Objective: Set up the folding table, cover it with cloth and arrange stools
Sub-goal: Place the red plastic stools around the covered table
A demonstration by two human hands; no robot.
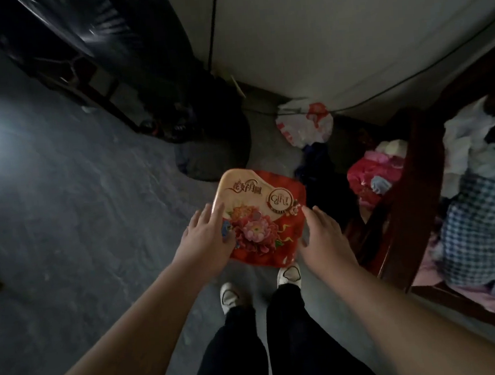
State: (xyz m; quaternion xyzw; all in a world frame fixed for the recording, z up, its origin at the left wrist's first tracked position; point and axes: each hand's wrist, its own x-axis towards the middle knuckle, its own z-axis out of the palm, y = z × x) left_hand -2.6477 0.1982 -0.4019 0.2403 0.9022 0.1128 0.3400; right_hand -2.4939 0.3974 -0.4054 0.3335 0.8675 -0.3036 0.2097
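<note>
A square top with rounded corners (260, 213), red and cream with a flower print, sits low above the grey floor in front of my feet. Whatever is under it is hidden. My left hand (207, 240) lies against its left edge, fingers straight and pointing forward, thumb on the printed surface. My right hand (322, 234) lies against its right edge, fingers stretched along the side. The top sits between my two palms.
A dark wooden bed frame (403, 203) with checked cloth (483, 226) and piled clothes stands at the right. A red bundle (371, 176), a red-and-white plastic bag (303, 125) and a dark sack (213, 157) lie ahead. Dark furniture (79, 52) stands far left; open floor (63, 218) to the left.
</note>
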